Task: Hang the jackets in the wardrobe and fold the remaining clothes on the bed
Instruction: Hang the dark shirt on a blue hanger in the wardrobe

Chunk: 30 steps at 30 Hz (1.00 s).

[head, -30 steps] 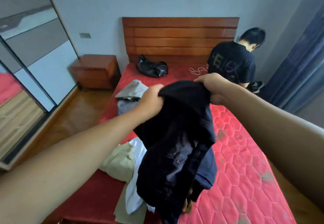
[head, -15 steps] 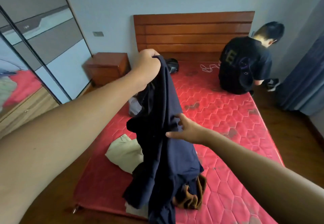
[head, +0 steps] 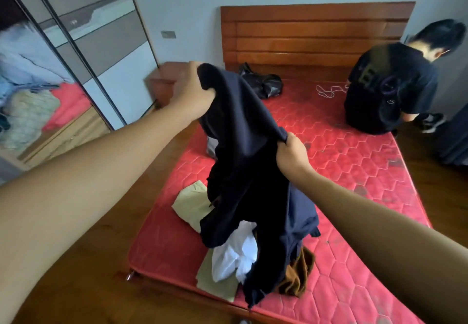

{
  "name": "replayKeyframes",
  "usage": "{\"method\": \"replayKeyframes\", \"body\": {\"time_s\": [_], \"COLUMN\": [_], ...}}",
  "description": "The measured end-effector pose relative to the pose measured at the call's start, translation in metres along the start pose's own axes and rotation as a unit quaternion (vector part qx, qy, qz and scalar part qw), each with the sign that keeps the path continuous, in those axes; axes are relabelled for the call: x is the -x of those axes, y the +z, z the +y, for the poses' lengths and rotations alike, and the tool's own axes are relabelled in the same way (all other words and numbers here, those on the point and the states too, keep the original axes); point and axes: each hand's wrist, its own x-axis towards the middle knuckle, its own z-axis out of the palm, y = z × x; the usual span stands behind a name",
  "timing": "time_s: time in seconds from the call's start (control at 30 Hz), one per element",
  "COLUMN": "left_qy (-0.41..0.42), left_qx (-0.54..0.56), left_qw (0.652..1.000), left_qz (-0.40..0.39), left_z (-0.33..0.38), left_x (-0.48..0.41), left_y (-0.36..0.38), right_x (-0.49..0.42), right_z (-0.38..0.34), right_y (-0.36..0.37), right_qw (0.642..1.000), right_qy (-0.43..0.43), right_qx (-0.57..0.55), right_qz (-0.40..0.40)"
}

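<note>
— When starting at the left: a wardrobe (head: 83, 52) with mirrored sliding doors, then a wooden nightstand (head: 163, 81) just beside the far left corner of the bed (head: 354, 171).

— And the left hand (head: 192, 95)?

— Raised high, fingers curled tight round the top edge of a dark blue garment (head: 243, 146).

— Hanging where?

— Draped down from that grip over the near left part of the bed, lower end resting on a heap of clothes (head: 233, 255) in beige, white and brown.

— Right hand (head: 291, 156)?

— Lower and to the right, fingers closed on a fold of the same garment, pulling it taut.

— Further right?

— A black bag (head: 263, 82) and a white cord (head: 326, 91) near the headboard (head: 316, 34); a person (head: 390, 88) in a black shirt, seated on the far right edge of the bed.
</note>
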Motion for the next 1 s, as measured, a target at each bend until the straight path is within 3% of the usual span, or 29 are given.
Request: {"method": "replayKeyframes", "body": {"time_s": [0.07,0.13,0.17,0.2,0.23,0.3,0.37,0.43,0.57,0.63,0.77,0.87,1.0], "left_qy": [0.005,0.147,0.197,0.185,0.12,-0.034,-0.053,-0.06,-0.112,-0.118,-0.156,-0.225,-0.248], "left_qx": [-0.175,-0.185,-0.13,-0.053,0.016,0.08,0.099,0.174,0.249,0.301,0.426,0.475,0.495], "left_qw": [0.983,0.962,0.964,0.98,0.988,0.933,0.899,0.894,0.925,0.918,0.873,0.836,0.818], "left_qz": [0.057,0.137,0.122,0.039,-0.094,-0.35,-0.424,-0.409,-0.263,-0.229,-0.182,-0.158,-0.158], "left_z": [-0.028,-0.051,-0.062,-0.074,-0.082,-0.091,-0.089,-0.08,-0.055,-0.046,-0.025,-0.005,0.004], "left_x": [0.023,0.062,0.084,0.106,0.129,0.161,0.173,0.174,0.166,0.158,0.121,0.091,0.062], "left_y": [0.013,0.032,0.044,0.057,0.07,0.095,0.118,0.139,0.161,0.159,0.141,0.124,0.109], "right_x": [-0.004,-0.01,-0.013,-0.017,-0.019,-0.021,-0.021,-0.018,-0.013,-0.014,-0.007,0.009,0.059], "right_z": [-0.025,-0.049,-0.059,-0.068,-0.076,-0.094,-0.108,-0.12,-0.128,-0.115,-0.048,0.022,0.101], "right_y": [0.0,-0.002,-0.005,-0.007,-0.011,-0.018,-0.021,-0.024,-0.032,-0.041,-0.059,-0.065,-0.063], "right_qw": [0.997,0.991,0.987,0.981,0.975,0.963,0.951,0.934,0.922,0.917,0.975,0.985,0.982], "right_qy": [0.029,0.052,0.07,0.093,0.106,0.107,0.117,0.148,0.129,0.129,0.06,-0.034,-0.063], "right_qx": [-0.074,-0.123,-0.146,-0.17,-0.195,-0.243,-0.282,-0.322,-0.354,-0.363,-0.131,0.035,0.05], "right_qz": [0.012,0.017,0.02,0.016,0.004,-0.04,-0.04,-0.039,-0.091,-0.102,-0.169,-0.164,-0.172]}}
